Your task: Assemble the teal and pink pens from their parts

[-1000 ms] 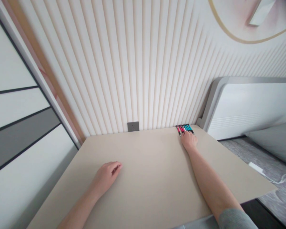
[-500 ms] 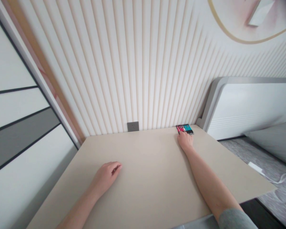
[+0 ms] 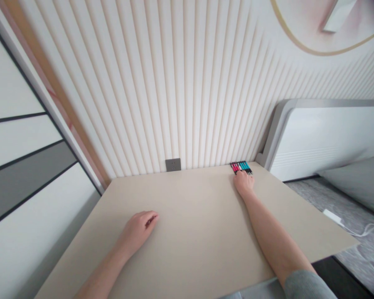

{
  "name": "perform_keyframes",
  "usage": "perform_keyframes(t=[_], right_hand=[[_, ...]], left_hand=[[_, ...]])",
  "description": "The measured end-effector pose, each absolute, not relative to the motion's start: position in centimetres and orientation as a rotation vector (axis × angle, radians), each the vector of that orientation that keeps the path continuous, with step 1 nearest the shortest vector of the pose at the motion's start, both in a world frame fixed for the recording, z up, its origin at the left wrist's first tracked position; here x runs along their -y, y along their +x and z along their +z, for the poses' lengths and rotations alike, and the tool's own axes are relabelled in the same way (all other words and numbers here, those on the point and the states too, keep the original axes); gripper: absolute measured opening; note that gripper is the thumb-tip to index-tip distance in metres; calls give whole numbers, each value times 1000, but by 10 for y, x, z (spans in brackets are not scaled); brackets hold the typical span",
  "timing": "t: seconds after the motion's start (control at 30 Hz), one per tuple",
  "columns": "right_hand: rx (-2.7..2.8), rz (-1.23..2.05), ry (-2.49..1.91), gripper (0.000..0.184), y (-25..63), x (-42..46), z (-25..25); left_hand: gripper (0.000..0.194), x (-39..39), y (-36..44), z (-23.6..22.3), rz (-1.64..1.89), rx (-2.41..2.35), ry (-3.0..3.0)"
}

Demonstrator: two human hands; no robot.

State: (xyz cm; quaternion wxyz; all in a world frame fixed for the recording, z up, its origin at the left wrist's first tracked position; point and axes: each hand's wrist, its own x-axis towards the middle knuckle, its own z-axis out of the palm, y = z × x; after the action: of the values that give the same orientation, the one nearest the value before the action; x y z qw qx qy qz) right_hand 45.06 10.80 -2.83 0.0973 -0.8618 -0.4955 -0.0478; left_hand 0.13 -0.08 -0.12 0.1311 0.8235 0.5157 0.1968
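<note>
- Far left: white and dark-grey panelled wardrobe door (image 3: 18,124), upright, beside the desk's left edge.
- Left hand (image 3: 139,230): palm down on the beige flat desktop (image 3: 190,249), fingers loosely curled, partly closed, nothing held. Well apart from the pens.
- Back wall: cream ribbed wall panelling (image 3: 174,83), with a small grey wall socket (image 3: 173,165) just above the desk's far edge.
- Row of slim pink, teal and black pens (image 3: 241,167): lying side by side, parallel, at the far edge of the desk, against the wall, toward the right corner.
- Right hand (image 3: 243,183): arm stretched out across the desk, fingers (image 3: 241,174) curved down onto the near ends of the pens, touching them. Grip only slightly closed. Cannot tell whether it has hold of any pen or just rests on them.
- Grey knit sleeve (image 3: 305,286): on the right forearm, at the bottom edge.
- Far right, past the desk: white and grey bed headboard (image 3: 324,141), grey pillow (image 3: 358,178), white power adapter (image 3: 332,216) with its cable on grey carpet (image 3: 361,253).
</note>
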Motion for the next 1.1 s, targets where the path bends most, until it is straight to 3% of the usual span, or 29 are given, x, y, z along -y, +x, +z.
perform_keyframes(t=[1.1], right_hand=[[1451, -195, -2577, 34, 453, -116, -34]], left_hand=[[28, 1, 2, -1, 577, -1496, 2362]])
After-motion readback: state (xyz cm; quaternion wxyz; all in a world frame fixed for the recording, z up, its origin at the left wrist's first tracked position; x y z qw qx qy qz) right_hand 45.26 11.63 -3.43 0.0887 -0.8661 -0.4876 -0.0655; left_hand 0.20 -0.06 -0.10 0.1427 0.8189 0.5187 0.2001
